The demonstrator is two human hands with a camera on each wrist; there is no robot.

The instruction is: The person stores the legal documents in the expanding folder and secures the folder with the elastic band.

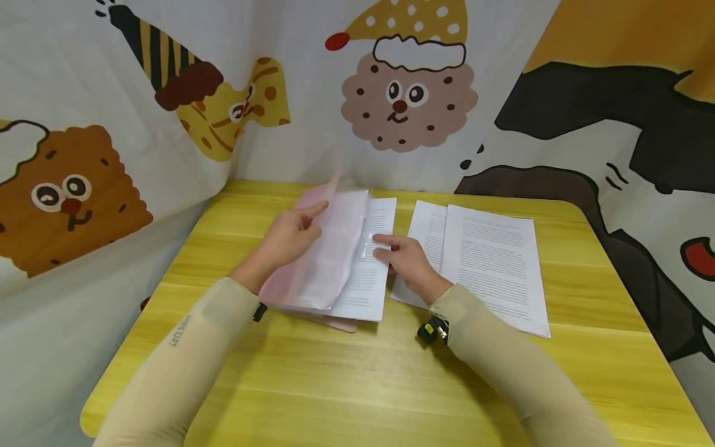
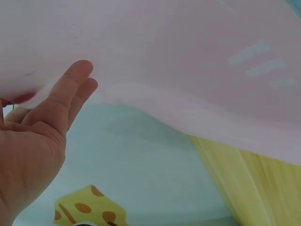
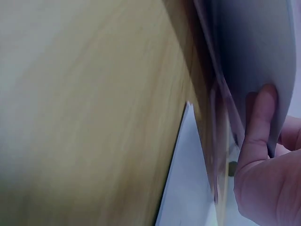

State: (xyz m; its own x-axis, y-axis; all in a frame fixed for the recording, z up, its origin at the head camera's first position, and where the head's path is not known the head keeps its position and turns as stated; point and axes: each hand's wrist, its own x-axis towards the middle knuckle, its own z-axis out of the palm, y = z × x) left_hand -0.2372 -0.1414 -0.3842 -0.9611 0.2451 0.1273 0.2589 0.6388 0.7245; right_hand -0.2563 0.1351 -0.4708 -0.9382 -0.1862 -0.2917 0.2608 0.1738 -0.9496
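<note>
A pink plastic folder (image 1: 310, 197) lies open left of the table's middle, its translucent leaf lifted. My left hand (image 1: 290, 239) holds that leaf near its left side. In the left wrist view, straight fingertips (image 2: 81, 69) lie against the pink underside (image 2: 164, 52). Printed sheets (image 1: 363, 292) stick out of the folder on the right. My right hand (image 1: 410, 264) pinches their right edge, thumb and index finger above. From the right wrist view, a finger (image 3: 261, 117) presses the back of the raised sheets (image 3: 254, 52).
To the right, a stack of printed pages (image 1: 491, 267) partly covers another printed page (image 1: 430, 226) on the yellow wooden table (image 1: 357, 379). A cartoon-printed curtain (image 1: 301, 149) hangs behind the table's far edge.
</note>
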